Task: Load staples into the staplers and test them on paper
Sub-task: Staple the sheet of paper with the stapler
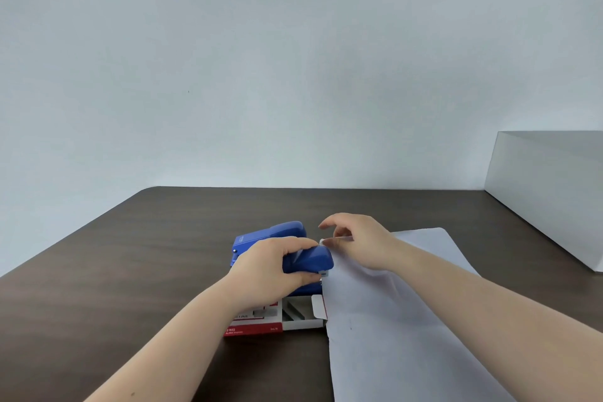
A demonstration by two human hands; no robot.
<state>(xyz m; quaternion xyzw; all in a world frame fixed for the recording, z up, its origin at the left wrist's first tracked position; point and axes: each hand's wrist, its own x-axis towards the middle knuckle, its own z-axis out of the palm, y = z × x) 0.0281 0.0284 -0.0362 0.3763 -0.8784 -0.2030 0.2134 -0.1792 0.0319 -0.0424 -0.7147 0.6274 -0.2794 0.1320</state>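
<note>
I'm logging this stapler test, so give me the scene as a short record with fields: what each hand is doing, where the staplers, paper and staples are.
left hand: gripping the near blue stapler, its nose at the paper's left edge
right hand: pinching the paper at its far left corner
second blue stapler: on the table behind the first
staple box: open, beside the paper
white box: far right on the table

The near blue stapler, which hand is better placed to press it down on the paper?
Left. The left hand already wraps the near blue stapler, whose nose sits at the paper edge. The right hand is pinching the paper's corner, probably steadying it.
</note>
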